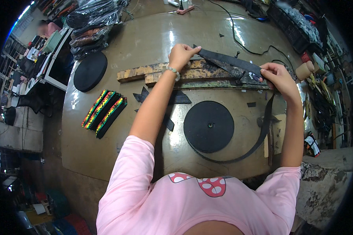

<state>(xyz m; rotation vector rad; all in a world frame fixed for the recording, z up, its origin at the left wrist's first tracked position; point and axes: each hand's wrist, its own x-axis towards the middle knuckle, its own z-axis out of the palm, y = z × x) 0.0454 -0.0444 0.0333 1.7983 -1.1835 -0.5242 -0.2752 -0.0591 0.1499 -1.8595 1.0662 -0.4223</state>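
A black strap [231,59] is stretched between my two hands above some worn wooden bars [208,73]. My left hand [182,56] pinches its far left end between thumb and fingers. Further along to the right, my right hand [279,77] grips the same strap. From there the strap drops and curves back toward me to a flat black roll [208,126] lying on the table. Short black strap pieces [179,97] lie under and beside my left forearm. Small bits, one of them purple, sit on the bars near my right hand.
Left of my arm lie patterned multicoloured straps [104,112] in a bundle. Beyond them is a second black roll [90,71], near plastic-wrapped goods [91,31]. A dark cable [234,29] crosses the far right of the table [153,35]. A wooden mallet [304,71] shows at the right edge.
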